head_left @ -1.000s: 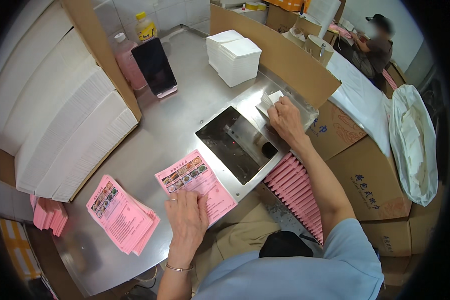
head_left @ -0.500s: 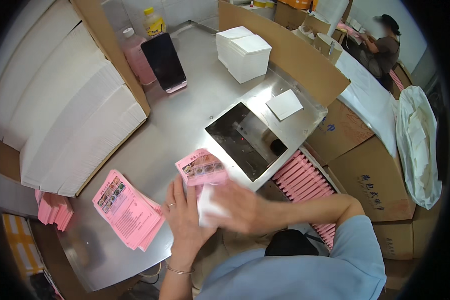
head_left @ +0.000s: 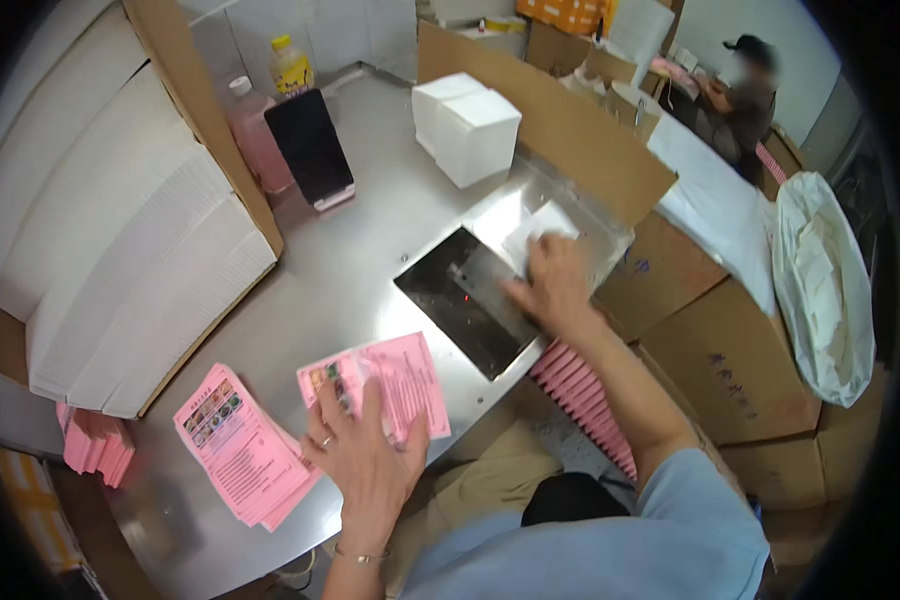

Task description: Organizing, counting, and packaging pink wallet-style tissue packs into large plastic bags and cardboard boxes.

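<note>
since half a second ago the right hand [head_left: 552, 285] has swung from beside the left hand [head_left: 365, 450] out to the far right, and the pink sheet [head_left: 420, 375], curled up then, now lies nearly flat on the bench [head_left: 370, 270].

nearest, the left hand is spread wide, fingertips resting on that sheet at the bench's near edge — it grips nothing that shows. just left of it lies a fanned stack of pink printed sheets [head_left: 240, 445]. to the right, below the bench edge, pink packs [head_left: 585, 405] stand in a row.

farther in, a dark rectangular opening [head_left: 460, 310] is set in the bench. beyond its right side the right hand, blurred and with its fingers partly bent, is at a white paper square [head_left: 530, 228] — whether it has hold of it i cannot tell.

farther still, a black phone [head_left: 310, 148] leans on its stand at left, and a white paper stack [head_left: 470, 135] stands to its right. farthest, at right, a person in a dark cap [head_left: 745, 95] sits.
</note>
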{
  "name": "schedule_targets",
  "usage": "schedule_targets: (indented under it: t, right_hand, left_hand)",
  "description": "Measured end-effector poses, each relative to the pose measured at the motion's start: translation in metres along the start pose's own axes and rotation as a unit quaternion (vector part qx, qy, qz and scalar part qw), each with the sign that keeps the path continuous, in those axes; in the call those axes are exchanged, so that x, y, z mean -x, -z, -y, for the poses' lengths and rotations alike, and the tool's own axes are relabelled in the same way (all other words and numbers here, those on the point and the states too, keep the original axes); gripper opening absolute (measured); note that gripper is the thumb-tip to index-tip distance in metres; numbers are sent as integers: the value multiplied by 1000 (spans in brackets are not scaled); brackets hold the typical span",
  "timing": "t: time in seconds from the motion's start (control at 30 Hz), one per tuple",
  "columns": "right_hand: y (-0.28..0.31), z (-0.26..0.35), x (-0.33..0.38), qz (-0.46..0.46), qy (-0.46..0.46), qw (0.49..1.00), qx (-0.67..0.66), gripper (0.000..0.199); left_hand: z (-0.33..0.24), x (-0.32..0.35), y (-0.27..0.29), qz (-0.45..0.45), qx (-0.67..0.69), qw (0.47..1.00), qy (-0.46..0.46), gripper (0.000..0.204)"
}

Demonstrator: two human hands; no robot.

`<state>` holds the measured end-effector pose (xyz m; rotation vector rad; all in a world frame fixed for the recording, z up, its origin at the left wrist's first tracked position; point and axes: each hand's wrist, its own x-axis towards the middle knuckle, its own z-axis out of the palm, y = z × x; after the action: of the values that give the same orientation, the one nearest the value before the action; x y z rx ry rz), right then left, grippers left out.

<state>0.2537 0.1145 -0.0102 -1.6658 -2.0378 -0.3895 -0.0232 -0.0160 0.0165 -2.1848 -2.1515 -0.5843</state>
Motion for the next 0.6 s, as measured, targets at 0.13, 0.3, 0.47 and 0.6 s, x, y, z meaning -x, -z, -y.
schedule_targets:
  t: [0.13, 0.3, 0.47, 0.6]
  right_hand:
    - [-19, -15, -12, -11, -86, 984, -155, 16]
    - [46, -19, -136, -309, -114, 923, -200, 18]
    - [-3, -26, -198, -178, 57, 982, 38, 22]
    - [-19, -20, -192, -34, 7, 999, 5, 25]
  left_hand:
    - [4, 0, 10, -14, -22, 997, -79, 61]
    - [13, -10, -3, 13, 20, 992, -123, 48]
    - [4, -14, -10, -50, 67, 991, -109, 39]
    - [10, -14, -13, -61, 63, 991, -102, 39]
